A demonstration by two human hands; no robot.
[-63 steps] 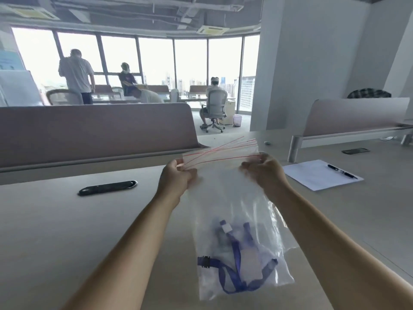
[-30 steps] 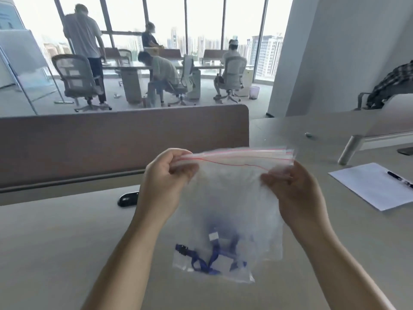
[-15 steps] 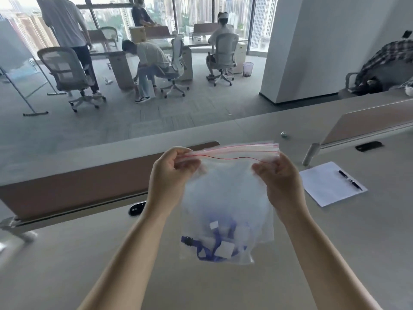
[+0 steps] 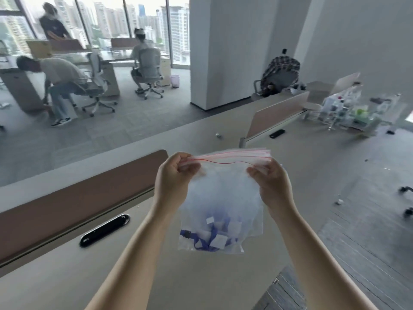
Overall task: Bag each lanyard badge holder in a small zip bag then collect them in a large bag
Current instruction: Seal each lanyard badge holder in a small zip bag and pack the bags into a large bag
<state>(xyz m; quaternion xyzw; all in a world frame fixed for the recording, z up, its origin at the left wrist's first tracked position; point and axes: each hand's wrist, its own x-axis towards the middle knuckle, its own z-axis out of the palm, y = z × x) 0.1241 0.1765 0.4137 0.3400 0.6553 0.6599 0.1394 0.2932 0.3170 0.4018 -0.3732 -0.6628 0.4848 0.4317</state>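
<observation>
A large clear zip bag [image 4: 223, 191] with a red seal line hangs in the air above the desk. My left hand [image 4: 174, 177] pinches its top left corner and my right hand [image 4: 271, 181] pinches its top right corner. At the bottom of the bag lie blue lanyards with badge holders [image 4: 212, 237] in small clear bags, bunched together. The red seal line sags between my hands, so the mouth looks partly unsealed.
The beige desk [image 4: 55, 276] lies below, with a black oval cable slot [image 4: 105, 229] at left and a brown divider panel [image 4: 78, 198] behind it. A black phone-like object [image 4: 277, 133] lies farther right. People sit on office chairs in the background.
The camera has risen and swung right, so the paper and pen have left the view. Both hands still hold the bag by its top, lifted higher off the desk.
</observation>
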